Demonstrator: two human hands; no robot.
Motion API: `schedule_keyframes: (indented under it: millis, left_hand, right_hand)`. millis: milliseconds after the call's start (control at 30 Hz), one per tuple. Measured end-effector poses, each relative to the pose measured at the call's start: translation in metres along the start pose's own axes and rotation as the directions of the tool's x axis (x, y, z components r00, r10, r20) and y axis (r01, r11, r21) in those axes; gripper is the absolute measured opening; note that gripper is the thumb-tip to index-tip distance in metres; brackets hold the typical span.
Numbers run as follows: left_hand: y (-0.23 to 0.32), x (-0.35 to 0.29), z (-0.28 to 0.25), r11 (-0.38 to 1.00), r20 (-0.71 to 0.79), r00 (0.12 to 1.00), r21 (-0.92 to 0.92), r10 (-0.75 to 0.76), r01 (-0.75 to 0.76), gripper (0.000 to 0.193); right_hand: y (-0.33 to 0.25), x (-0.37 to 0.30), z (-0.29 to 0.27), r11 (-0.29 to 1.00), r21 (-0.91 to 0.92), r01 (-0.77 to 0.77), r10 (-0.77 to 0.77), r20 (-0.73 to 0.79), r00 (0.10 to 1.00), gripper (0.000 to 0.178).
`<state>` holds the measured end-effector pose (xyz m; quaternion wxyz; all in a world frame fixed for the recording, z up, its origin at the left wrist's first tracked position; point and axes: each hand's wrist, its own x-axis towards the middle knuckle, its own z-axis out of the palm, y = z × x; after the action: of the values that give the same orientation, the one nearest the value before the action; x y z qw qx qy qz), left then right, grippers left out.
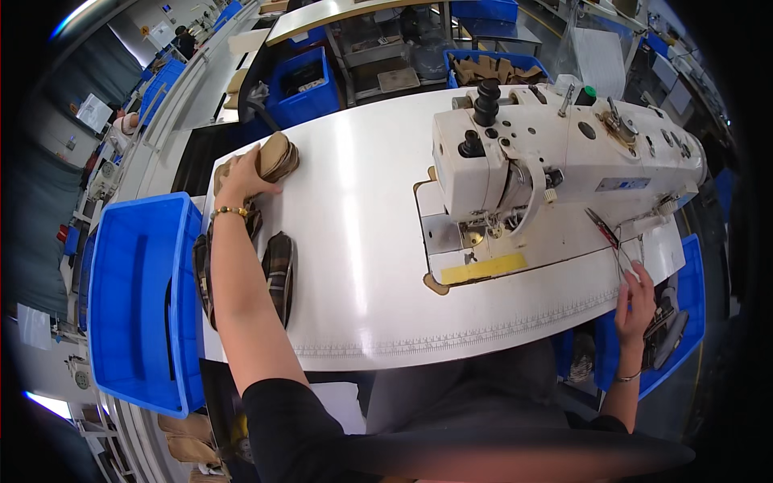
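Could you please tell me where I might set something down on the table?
The widest bare tabletop lies between the plaid pieces and the sewing machine. The left end is crowded with those, tan pieces and the left hand.

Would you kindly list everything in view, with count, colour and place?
table: 1, white, centre
sewing machine: 1, white, table's right
yellow strip: 1, yellow, machine's near side
tool: 1, red and metallic, table's right
tan pieces: count unclear, tan, table's upper left
patterned pieces: at least 2, dark, table's left
bins: at least 4, blue, around table
curtains: count unclear, dark, far left
bracelets: 2, beaded and metallic, wrists
left hand: 1, bare, at tan pieces
right hand: 1, bare, at tool
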<state>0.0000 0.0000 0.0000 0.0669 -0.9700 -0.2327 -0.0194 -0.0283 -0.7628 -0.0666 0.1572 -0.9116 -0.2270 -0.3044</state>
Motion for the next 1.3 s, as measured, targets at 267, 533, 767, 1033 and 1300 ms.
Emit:
schedule_keyframes:
  millis: [267, 533, 767, 1033, 1300]
  left_hand:
    - [0.062, -0.020, 0.015, 0.954, 0.044, 0.980, -0.240, 0.194, -0.178, 0.105]
    - [0.055, -0.042, -0.005, 0.720, -0.282, 0.916, -0.568, 0.284, -0.398, 0.069]
    - [0.069, -0.042, 0.012, 0.837, -0.157, 0.975, -0.504, 0.156, -0.215, 0.022]
    - [0.116, -0.093, -0.023, 0.761, -0.374, 0.871, -0.447, 0.319, -0.470, 0.018]
    - [0.212, -0.232, 0.000, 0.636, -0.256, 0.795, -0.489, 0.550, -0.597, 0.015]
  right_hand:
    - [-0.048, 0.024, 0.038, 0.939, 0.283, 0.194, -0.193, -0.033, 0.981, 0.024]
    - [-0.053, 0.031, 0.042, 0.920, 0.346, 0.182, -0.175, -0.054, 0.983, 0.025]
    - [-0.054, 0.030, 0.040, 0.925, 0.352, 0.145, -0.135, -0.053, 0.989, 0.025]
    - [-0.062, 0.028, 0.035, 0.923, 0.362, 0.134, -0.120, -0.061, 0.991, 0.023]
    - [-0.173, 0.074, 0.056, 0.630, 0.646, 0.430, -0.676, 0.184, 0.714, 0.059]
